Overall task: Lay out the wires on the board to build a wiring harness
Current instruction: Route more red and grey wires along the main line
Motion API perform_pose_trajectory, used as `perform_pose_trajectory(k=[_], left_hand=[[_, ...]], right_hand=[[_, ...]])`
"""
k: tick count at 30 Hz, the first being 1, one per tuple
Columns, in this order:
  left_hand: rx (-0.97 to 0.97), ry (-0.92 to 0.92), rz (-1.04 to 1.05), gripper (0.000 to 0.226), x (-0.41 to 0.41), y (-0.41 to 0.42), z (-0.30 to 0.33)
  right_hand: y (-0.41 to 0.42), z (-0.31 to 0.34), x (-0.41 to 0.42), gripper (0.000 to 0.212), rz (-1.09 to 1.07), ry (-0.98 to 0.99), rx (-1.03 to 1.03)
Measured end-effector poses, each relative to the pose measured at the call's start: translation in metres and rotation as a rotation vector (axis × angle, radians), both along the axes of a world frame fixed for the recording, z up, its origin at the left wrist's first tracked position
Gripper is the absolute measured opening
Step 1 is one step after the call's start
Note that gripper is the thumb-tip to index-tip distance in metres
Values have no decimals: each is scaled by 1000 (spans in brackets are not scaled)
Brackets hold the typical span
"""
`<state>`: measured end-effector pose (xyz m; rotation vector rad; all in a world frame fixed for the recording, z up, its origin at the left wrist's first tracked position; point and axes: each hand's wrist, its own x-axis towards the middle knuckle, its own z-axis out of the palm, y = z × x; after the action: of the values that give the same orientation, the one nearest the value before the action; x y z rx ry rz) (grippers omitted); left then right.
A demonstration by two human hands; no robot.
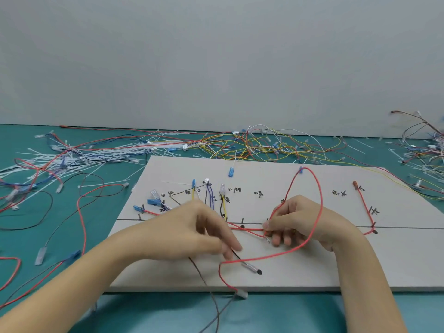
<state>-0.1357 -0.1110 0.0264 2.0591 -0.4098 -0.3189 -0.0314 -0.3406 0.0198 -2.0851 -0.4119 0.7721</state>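
A teal-green bench [120, 306] runs back to a plain pale grey wall [216, 56], and a light grey board [300, 272] lies flat on it, its near edge parallel to the bench front. The board carries handwritten black labels, a thin dark line drawn across its width, and short dark pegs standing along that line. On the board's left part several short wires are already laid: a yellow wire [193, 194] with a blue terminal, a purple wire [211, 197], and a yellow-and-black pair under a clear connector [222, 188]; blue terminals [153, 201] cluster near the left edge. The right hand [295, 219] rests on the middle of the board, its fingers [276, 236] curled and pinching a red wire [320, 200], which loops up toward the board's far edge and back down past the wrist to the near edge. The left hand [192, 231] is blurred just to the left; its fingers are bent over a black wire [236, 254], but whether they actually grip it cannot be told. Another red wire [364, 203] with an orange end lies on the board's right part. Behind the board, loose wires in yellow, red and white [264, 143] sprawl along the wall, white cable ties [72, 157] lie heaped on the left, and another tangle [427, 145] sits at the far right.
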Motion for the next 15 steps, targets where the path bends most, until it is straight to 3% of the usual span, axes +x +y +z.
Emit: perform_pose_trajectory(k=[5, 10, 15], left_hand=[[79, -325, 395, 16, 17, 19, -13], [328, -403, 285, 11, 17, 16, -29], [453, -522, 270, 15, 16, 8, -33]], right_hand=[[0, 2, -1, 21, 8, -11, 7], [1, 0, -1, 23, -5, -15, 1], [4, -1, 1, 24, -92, -41, 47]])
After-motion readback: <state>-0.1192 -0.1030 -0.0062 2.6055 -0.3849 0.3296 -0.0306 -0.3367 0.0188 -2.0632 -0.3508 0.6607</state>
